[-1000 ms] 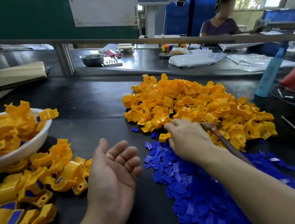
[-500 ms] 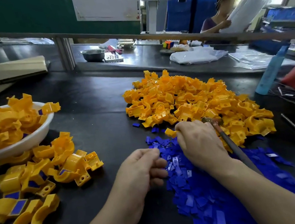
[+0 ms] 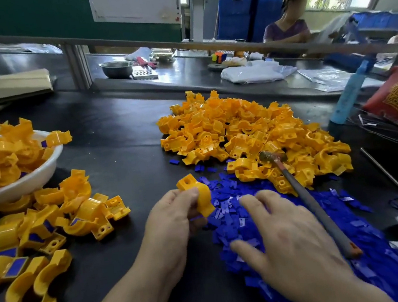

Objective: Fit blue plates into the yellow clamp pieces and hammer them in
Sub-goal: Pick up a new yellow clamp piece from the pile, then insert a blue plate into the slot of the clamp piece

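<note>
Two bare hands work over the heap of blue plates (image 3: 288, 215). At the heap's left edge the left hand (image 3: 174, 221) is raised, fingers and thumb pinching one yellow clamp piece (image 3: 197, 196). Spread wide and palm down, the right hand (image 3: 286, 238) hovers low over the heap, holding nothing. Across the heap's right side lies the hammer (image 3: 306, 200), its head against the yellow clamp pile (image 3: 253, 134) behind.

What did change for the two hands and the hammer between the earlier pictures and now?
The left hand, empty and open earlier, now holds one yellow clamp piece. The right hand let go of the hammer, which now lies across the piles, and drew back to spread over the blue plates. The white bowl and the big yellow pile stayed as they were.
</note>
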Demonstrator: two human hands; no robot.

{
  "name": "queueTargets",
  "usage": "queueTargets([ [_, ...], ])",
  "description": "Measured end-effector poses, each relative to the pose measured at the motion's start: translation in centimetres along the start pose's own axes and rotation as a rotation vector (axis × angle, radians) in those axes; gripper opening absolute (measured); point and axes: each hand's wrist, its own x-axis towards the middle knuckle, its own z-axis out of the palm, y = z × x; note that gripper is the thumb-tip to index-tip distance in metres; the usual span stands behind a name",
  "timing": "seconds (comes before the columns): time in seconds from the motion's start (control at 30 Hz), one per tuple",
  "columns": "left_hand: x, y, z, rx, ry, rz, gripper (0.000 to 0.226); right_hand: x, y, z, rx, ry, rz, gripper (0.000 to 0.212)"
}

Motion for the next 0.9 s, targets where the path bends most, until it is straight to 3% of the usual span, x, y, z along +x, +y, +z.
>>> queueTargets([
  [0.1, 0.5, 0.6, -0.2, -0.072, 0.094, -0.010, 0.013, -1.1, 1.7, 0.5, -0.137, -0.194, 0.117, 0.096],
  [0.17, 0.4, 0.5, -0.1, -0.041, 0.076, -0.035, 0.016, -1.0, 1.7, 1.1, -0.156, -0.236, 0.119, 0.083],
  [0.33, -0.5, 0.1, 0.7, 0.084, -0.010, -0.101, 0.022, 1.7, 1.8, 1.7, -0.187, -0.153, 0.055, 0.029],
  [0.47, -0.6, -0.3, 0.7, 0.145, -0.042, -0.080, 0.020, 3.1, 2.8, 1.4, -0.138, -0.091, 0.078, 0.025],
  [0.73, -1.1, -0.4, 0.8, 0.107, -0.147, -0.097, 0.022, 1.9, 3.6, 1.7, 0.298, 0.256, 0.165, 0.024],
  [0.9, -1.3, -0.6, 1.1, 0.150, -0.159, -0.056, 0.038, 1.1, 3.2, 1.5, 0.732, 0.232, 0.203, 0.011],
])
